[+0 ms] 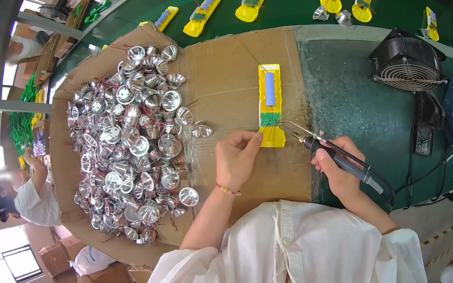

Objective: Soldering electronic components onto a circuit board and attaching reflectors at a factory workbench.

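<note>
Iron (pixel 358 171) beside a yellow shell (pixel 274 140) on cardboard (pixel 225 75)
The right hand (pixel 344 183) is clamped on the iron, its tip just right of the green board (pixel 270 119); contact cannot be told. The left hand (pixel 237 154) is at the shell's near left edge, finger and thumb close together; whether they grip anything I cannot tell. Reflectors (pixel 142 145) heap at left; a fan (pixel 410 64) stands far right.

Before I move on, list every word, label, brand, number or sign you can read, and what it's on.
No text can be read.
Iron: any print is too small to read.
Battery, board: no legible marking.
Fan: no legible marking.
Bag: bluish marks, too blurred to read.
</note>
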Demonstrator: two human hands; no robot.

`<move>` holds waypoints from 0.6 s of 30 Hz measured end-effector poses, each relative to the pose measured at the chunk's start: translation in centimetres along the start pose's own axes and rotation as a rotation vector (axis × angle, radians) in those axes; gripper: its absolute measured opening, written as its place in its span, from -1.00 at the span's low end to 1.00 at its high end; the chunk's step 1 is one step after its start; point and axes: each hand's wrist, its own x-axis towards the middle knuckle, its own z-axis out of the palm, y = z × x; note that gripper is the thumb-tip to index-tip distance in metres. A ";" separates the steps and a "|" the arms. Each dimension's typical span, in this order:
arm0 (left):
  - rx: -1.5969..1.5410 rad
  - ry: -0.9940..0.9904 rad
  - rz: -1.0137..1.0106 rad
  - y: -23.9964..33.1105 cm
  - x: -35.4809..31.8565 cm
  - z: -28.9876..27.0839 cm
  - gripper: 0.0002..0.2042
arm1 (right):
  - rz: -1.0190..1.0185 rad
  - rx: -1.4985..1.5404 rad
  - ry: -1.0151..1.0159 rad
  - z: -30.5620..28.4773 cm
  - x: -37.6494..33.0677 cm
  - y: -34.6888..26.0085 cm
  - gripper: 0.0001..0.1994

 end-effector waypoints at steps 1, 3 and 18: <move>-0.012 0.012 0.025 -0.1 0.1 0.1 -0.83 | 0.010 0.006 0.004 0.1 0.0 0.0 -0.87; 0.013 0.029 0.037 -0.2 0.2 0.3 -0.83 | 0.021 0.012 0.008 0.3 0.1 0.0 -0.87; 0.105 0.080 0.067 0.2 0.3 0.6 -0.83 | 0.016 0.004 0.014 0.9 0.5 0.3 -0.86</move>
